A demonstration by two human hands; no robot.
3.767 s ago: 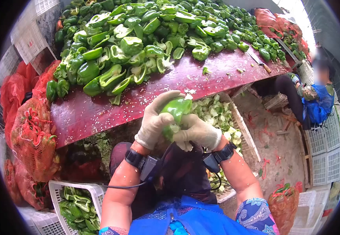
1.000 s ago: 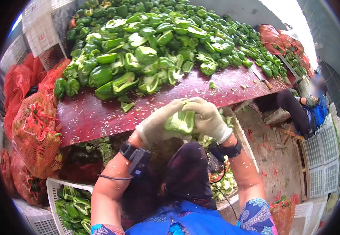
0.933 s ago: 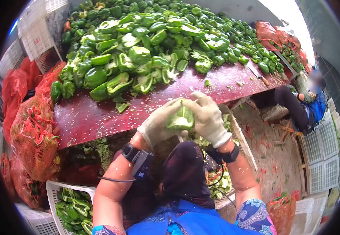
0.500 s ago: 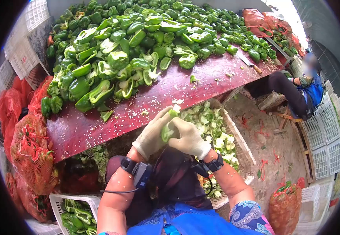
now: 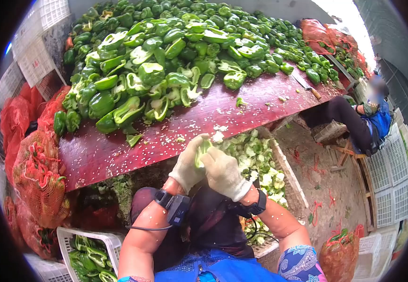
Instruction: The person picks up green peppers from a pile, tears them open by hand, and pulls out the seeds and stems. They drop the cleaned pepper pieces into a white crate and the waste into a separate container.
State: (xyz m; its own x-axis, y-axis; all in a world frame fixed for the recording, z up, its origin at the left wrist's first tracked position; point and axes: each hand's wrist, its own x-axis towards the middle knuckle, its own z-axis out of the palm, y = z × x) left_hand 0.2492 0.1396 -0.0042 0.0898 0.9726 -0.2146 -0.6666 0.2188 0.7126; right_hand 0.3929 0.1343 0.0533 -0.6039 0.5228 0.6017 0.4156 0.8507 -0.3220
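A piece of green pepper [image 5: 202, 152] is held between my two gloved hands, over my lap near the table's front edge. My left hand [image 5: 189, 164] wraps round it from the left. My right hand [image 5: 226, 173] presses on it from the right, fingers curled in. Whitish bits of pepper core [image 5: 218, 137] show just beyond my fingertips. Behind lies a large heap of halved and whole green peppers [image 5: 133, 80] on the red table [image 5: 166, 141], which is strewn with seeds.
Below the table edge is a crate of pepper cores [image 5: 272, 176]. A white crate of pepper halves [image 5: 114, 239] stands lower left. A knife [image 5: 307, 84] lies on the table. Red mesh sacks [image 5: 37, 174] line the left. A person [image 5: 378, 117] sits at right.
My right hand has closed further over the pepper piece, which now shows less. Whitish core bits have come away from the pepper beyond my fingers. The view has shifted slightly.
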